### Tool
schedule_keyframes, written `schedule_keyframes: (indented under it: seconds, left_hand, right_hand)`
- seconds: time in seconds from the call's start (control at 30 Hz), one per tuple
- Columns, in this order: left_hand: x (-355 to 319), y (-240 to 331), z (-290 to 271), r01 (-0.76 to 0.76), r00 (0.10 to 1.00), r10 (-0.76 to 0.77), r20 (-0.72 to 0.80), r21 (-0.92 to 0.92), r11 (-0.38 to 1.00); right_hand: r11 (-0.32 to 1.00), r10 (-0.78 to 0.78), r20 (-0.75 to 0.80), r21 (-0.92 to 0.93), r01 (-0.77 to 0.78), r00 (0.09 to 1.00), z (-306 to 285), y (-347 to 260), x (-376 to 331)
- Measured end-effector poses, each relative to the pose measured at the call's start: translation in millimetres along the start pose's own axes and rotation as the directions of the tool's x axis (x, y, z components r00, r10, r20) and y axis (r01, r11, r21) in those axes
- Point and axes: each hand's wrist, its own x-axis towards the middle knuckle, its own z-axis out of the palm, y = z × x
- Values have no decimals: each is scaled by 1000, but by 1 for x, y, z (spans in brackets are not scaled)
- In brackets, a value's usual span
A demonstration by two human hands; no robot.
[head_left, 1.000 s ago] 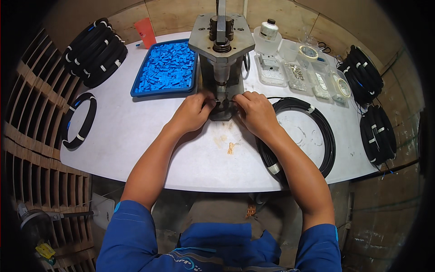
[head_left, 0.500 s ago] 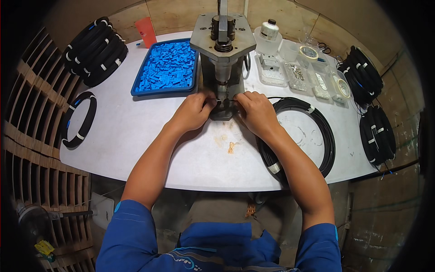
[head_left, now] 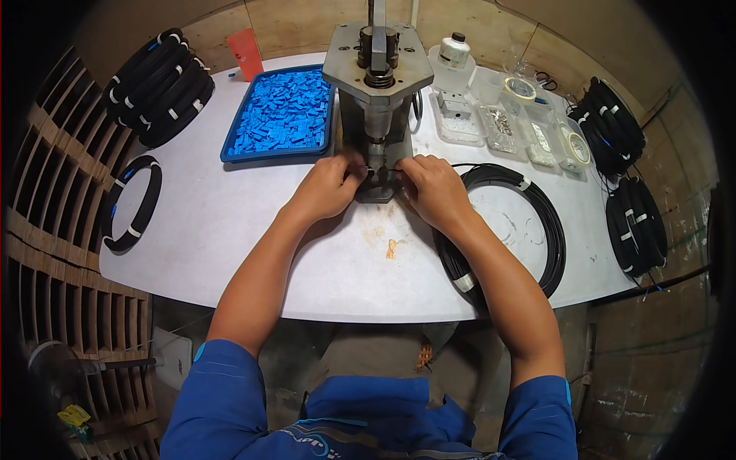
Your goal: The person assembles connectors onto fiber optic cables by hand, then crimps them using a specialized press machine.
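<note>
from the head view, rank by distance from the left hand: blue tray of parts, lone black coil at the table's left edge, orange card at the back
From the left hand:
1. Blue tray of parts, just behind the hand and to its left.
2. Orange card, past the tray at the back edge.
3. Lone black coil, far left edge.

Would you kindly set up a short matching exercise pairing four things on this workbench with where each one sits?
Things:
1. blue tray of small blue parts
2. large black cable coil
3. metal press
4. single black coil

Places:
A. at the table's left edge
B. under the right forearm
C. left of the press, at the back
D. centre back, both hands at its base

Pairs: 1-C, 2-B, 3-D, 4-A. The left hand and right hand meet at the press's base.
</note>
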Motion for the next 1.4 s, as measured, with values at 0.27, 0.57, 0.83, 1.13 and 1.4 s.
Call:
schedule_keyframes:
  seconds: [0.27, 0.57, 0.83, 1.13, 1.4]
  left_hand:
    - [-3, 1, 1, -24, 1000, 23, -20, -17, 1000]
    - [-5, -1, 2, -39, 998, 38, -44, -24, 999]
    - [-7, 4, 3, 11, 999, -11, -35, -9, 1000]
    - [-6, 5, 1, -2, 999, 2, -49, 8, 1000]
    - [-6, 3, 1, 1, 999, -2, -40, -17, 1000]
  right_hand:
    - [998, 8, -14, 59, -7, 1000, 1, 1, 2]
    - [996, 26, -22, 86, -24, 999, 0, 0, 3]
    - [996, 18, -33, 83, -16, 999, 0, 2, 1]
    - [995, 35, -14, 96, -33, 999, -2, 1, 2]
    - [994, 36, -23, 107, -33, 999, -2, 1, 2]
